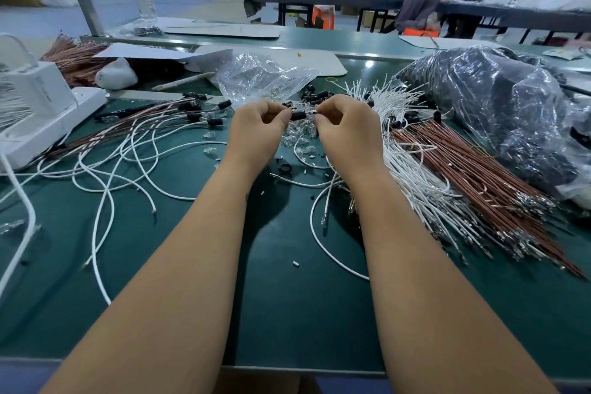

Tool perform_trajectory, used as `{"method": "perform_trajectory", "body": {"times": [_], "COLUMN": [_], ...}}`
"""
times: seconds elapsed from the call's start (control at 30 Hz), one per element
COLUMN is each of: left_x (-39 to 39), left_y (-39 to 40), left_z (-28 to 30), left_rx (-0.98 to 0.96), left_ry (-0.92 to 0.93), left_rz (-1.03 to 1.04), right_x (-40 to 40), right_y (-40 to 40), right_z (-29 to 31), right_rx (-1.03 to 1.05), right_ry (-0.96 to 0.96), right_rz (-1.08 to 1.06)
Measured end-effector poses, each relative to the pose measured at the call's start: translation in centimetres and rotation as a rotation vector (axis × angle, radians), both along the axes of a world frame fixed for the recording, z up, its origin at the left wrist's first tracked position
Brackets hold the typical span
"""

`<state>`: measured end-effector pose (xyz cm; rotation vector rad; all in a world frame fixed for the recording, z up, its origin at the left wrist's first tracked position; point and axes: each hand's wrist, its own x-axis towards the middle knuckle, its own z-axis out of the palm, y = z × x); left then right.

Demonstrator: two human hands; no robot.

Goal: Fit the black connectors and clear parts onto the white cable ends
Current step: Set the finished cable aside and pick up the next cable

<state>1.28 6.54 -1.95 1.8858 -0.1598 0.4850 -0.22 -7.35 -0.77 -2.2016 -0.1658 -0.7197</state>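
My left hand [256, 131] pinches a small black connector [298, 114] above the green table. Facing it, my right hand [347, 128] pinches the metal-tipped end of a white cable [315, 112] right at the connector's open side. That cable drops under my right wrist and loops across the table [323, 233]. Loose clear parts [295, 137] lie just below my fingers. More black connectors [315, 94] sit in a small heap behind my hands.
A fan of white cables [412, 150] and brown cables [473, 176] lies at the right, beside a dark plastic bag [499, 112]. Cables with fitted connectors [153, 125] spread at the left near a white machine [41, 112]. A clear bag [262, 77] lies behind.
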Motion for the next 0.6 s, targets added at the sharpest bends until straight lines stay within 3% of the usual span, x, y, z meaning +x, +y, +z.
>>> {"method": "perform_trajectory", "body": {"times": [0.3,0.6], "left_x": [0.23,0.03], "left_y": [0.06,-0.17], "left_z": [-0.03,-0.07], "left_rx": [-0.054,-0.096], "left_ry": [0.010,-0.014], "left_rz": [-0.013,-0.080], "right_x": [0.05,0.43], "right_y": [-0.04,-0.16], "right_z": [0.19,0.08], "right_rx": [0.139,0.476], "right_ry": [-0.034,0.082], "right_rz": [0.019,0.128]}}
